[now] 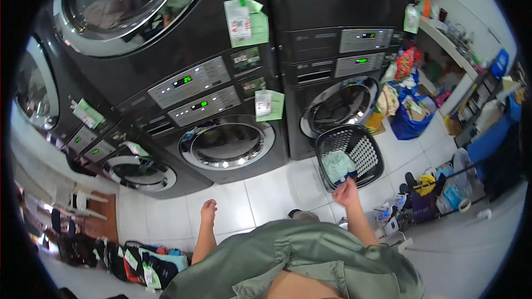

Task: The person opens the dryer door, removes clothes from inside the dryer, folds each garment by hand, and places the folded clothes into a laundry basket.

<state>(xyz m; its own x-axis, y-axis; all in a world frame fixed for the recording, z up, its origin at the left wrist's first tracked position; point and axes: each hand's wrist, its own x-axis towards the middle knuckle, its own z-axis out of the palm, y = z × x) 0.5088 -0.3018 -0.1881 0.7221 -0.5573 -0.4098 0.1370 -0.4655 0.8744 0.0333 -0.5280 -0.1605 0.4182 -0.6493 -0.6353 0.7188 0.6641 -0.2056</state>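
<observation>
At the floor's lower right, my right hand is closed at the near rim of a black plastic laundry basket with holes in its walls. Inside the basket lie a pale green cloth and a bit of dark blue fabric, partly hidden by the hand. My left hand hangs over the white tiles with nothing in it, its fingers loosely bent and apart. Just beyond the basket is the round glass door of the lower right washing machine.
Dark stacked machines with lit panels and green tags line the wall ahead. A blue bag of items stands right of the basket. Bags and small goods crowd the right side. Tagged clothes lie at lower left, near a white chair.
</observation>
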